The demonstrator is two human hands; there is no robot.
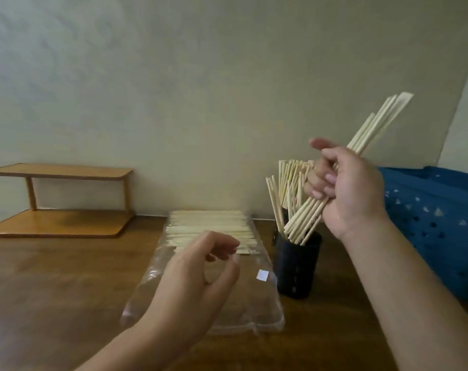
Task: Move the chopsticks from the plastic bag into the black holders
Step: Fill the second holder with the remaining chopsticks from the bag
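Note:
A clear plastic bag (pixel 243 309) lies on the wooden table, with a stack of pale chopsticks (pixel 208 226) in its far end. My right hand (pixel 348 191) grips a bundle of chopsticks (pixel 377 121), tilted, their lower tips just above a black holder (pixel 297 269). Behind that holder, more chopsticks (pixel 289 180) stand upright in a second black holder that is mostly hidden. My left hand (pixel 198 277) hovers over the bag with loosely curled fingers and holds nothing.
A blue perforated plastic basket (pixel 436 223) stands at the right, close to my right forearm. A small two-tier wooden shelf (pixel 61 202) sits at the back left against the wall. The brown table (pixel 53 290) stretches to the left of the bag.

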